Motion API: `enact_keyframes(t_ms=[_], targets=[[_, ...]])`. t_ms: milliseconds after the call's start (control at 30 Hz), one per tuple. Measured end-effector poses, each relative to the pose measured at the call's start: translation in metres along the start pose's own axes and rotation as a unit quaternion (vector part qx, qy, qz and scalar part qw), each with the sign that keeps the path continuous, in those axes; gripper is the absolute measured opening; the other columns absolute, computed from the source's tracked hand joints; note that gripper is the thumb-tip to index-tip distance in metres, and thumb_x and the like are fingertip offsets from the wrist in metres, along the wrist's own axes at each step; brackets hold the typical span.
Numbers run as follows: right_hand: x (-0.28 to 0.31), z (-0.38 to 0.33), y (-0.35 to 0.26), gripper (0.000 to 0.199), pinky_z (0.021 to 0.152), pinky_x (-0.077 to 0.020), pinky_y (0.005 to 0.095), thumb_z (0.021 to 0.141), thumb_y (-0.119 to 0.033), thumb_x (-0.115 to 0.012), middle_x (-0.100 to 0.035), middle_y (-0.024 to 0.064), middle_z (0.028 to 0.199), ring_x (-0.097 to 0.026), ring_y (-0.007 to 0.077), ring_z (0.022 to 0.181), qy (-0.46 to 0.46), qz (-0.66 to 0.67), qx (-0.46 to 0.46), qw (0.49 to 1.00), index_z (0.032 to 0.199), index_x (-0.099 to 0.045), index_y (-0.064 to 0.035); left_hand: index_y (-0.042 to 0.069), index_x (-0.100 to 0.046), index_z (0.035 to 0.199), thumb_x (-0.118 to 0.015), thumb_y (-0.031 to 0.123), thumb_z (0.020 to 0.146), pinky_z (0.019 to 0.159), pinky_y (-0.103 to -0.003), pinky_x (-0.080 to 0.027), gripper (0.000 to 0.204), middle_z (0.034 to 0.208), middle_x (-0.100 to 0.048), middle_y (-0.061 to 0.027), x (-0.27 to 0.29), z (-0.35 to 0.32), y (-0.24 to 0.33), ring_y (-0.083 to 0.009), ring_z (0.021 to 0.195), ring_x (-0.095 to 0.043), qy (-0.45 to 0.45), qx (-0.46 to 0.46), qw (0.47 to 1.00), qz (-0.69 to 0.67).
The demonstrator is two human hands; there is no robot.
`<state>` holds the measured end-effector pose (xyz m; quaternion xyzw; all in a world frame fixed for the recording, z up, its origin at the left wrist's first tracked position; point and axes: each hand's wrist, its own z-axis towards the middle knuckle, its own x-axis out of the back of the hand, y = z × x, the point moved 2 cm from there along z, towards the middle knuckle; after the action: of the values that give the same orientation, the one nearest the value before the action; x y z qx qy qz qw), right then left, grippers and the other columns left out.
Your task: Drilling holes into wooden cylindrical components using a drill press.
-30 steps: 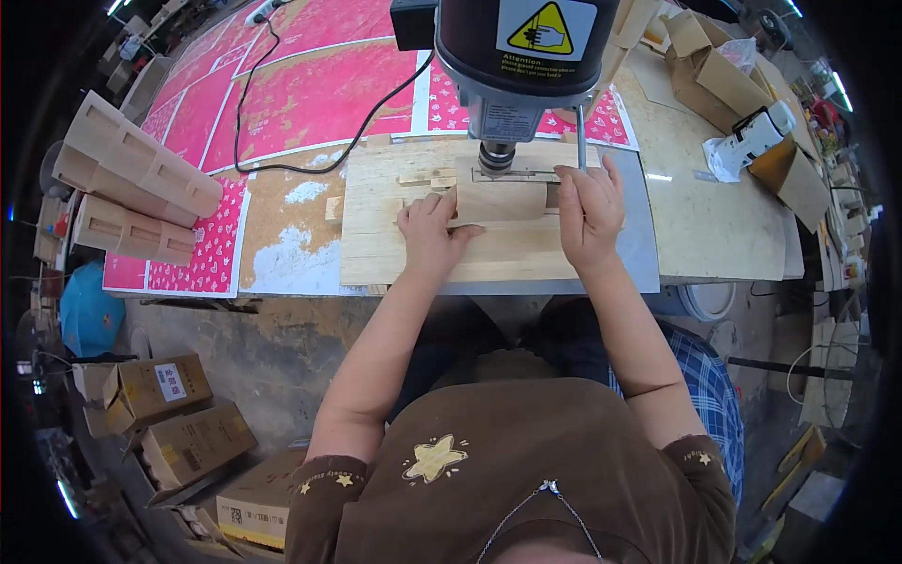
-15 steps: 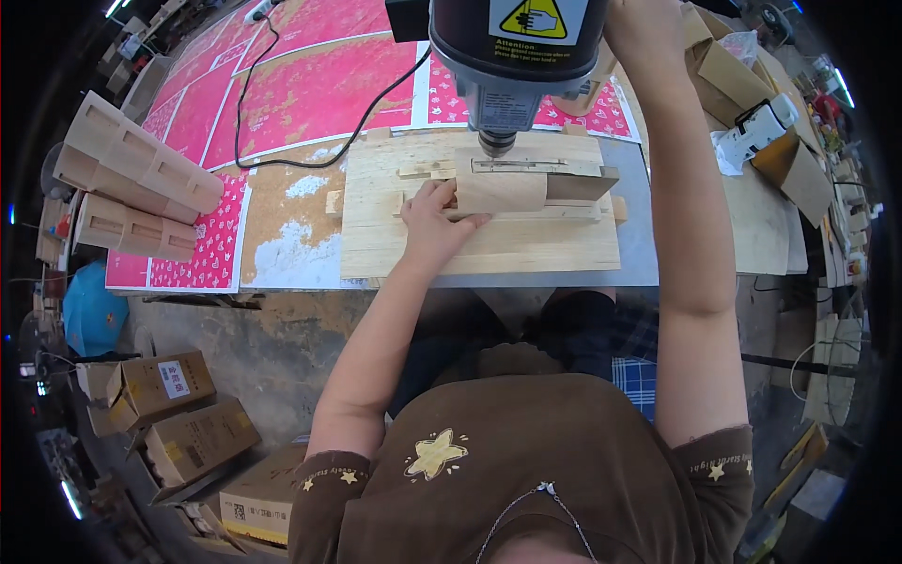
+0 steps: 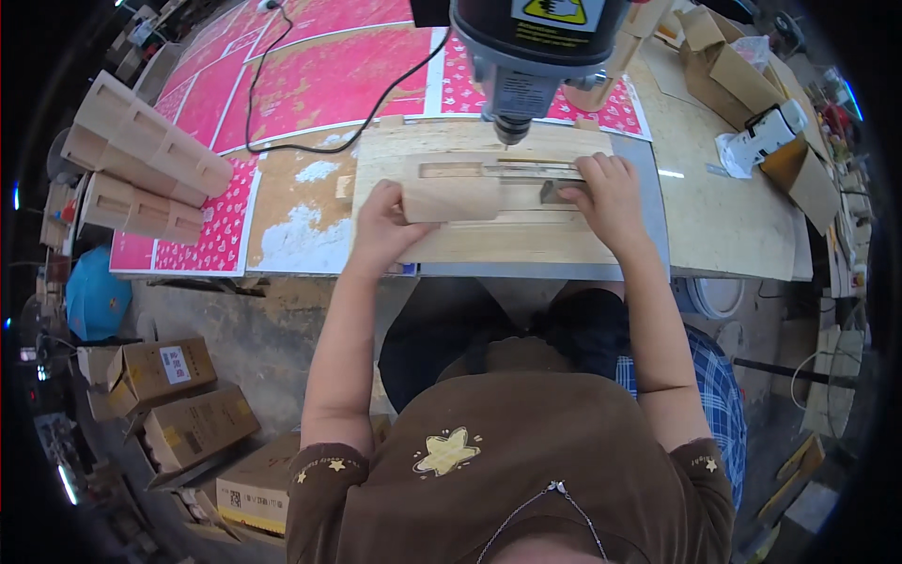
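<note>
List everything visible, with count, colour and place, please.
Worktable: one, pale, middle
Sheets: several, pink, worktable's left
Wooden board: one, pale, on worktable
Wooden workpiece: one, pale, on board
Small block: one, grey-brown, right of workpiece
Drill head: one, black and grey, above board
Slotted wooden pieces: at least three, pale, left
Cable: one, black, across sheets
Bottle-like container: one, white and black, right
Open cartons: at least one, brown, upper right
Boxes: at least three, brown, lower left
Bucket: one, white, below worktable, right
Rounded object: one, blue, left
Background clutter: uncountable, mixed, rim
Shirt: one, brown, lower centre
Left hand: one, bare, on workpiece
Right hand: one, bare, at small block
</note>
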<state>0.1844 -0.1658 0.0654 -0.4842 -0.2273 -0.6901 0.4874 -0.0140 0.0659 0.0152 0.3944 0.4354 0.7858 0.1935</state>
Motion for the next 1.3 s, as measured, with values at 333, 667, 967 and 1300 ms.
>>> enact_keyframes(t_ms=[333, 667, 967, 1300], targets=[[0.009, -0.014, -0.005, 0.032, 0.079, -0.0404, 0.0411, 0.071, -0.021, -0.072, -0.056, 0.0064, 0.090, -0.051, 0.0283, 0.090, -0.027, 0.114, -0.049, 0.992, 0.098, -0.059, -0.0106, -0.006, -0.065, 0.082, -0.072, 0.030, 0.076, 0.054, -0.023, -0.046, 0.037, 0.074, -0.065, -0.0090, 0.047, -0.018, 0.027, -0.0116, 0.059, -0.059, 0.038, 0.341, 0.910, -0.235], [0.014, -0.028, 0.000, 0.036, 0.075, -0.0400, 0.0410, 0.067, -0.011, -0.073, -0.053, 0.0140, 0.091, -0.048, 0.0338, 0.087, 0.016, 0.113, -0.015, 0.993, 0.098, -0.057, -0.0037, 0.002, -0.062, 0.070, -0.084, 0.026, 0.062, 0.048, -0.023, -0.034, 0.033, 0.057, -0.052, 0.0022, 0.065, -0.019, 0.038, -0.0056, 0.052, -0.045, 0.097, 0.210, 0.964, -0.134], [0.010, -0.037, 0.002, 0.038, 0.079, -0.0395, 0.0418, 0.067, -0.013, -0.073, -0.053, 0.0160, 0.096, -0.048, 0.0358, 0.091, 0.010, 0.104, -0.005, 0.995, 0.100, -0.056, -0.0025, -0.002, -0.061, 0.087, -0.088, 0.021, 0.055, 0.089, -0.033, -0.044, 0.048, 0.115, -0.050, -0.0115, 0.225, -0.029, 0.055, -0.0235, 0.104, -0.052, 0.303, 0.079, 0.926, 0.210], [0.019, -0.033, -0.002, 0.037, 0.077, -0.0391, 0.0406, 0.064, -0.009, -0.073, -0.052, 0.0142, 0.093, -0.047, 0.0334, 0.089, 0.007, 0.096, -0.039, 0.995, 0.097, -0.056, -0.0027, -0.005, -0.068, 0.087, -0.082, 0.031, 0.056, 0.059, -0.031, -0.051, 0.049, 0.079, -0.067, -0.0108, 0.470, 0.054, 0.113, -0.0178, 0.067, -0.064, 0.418, 0.046, 0.836, 0.352]])
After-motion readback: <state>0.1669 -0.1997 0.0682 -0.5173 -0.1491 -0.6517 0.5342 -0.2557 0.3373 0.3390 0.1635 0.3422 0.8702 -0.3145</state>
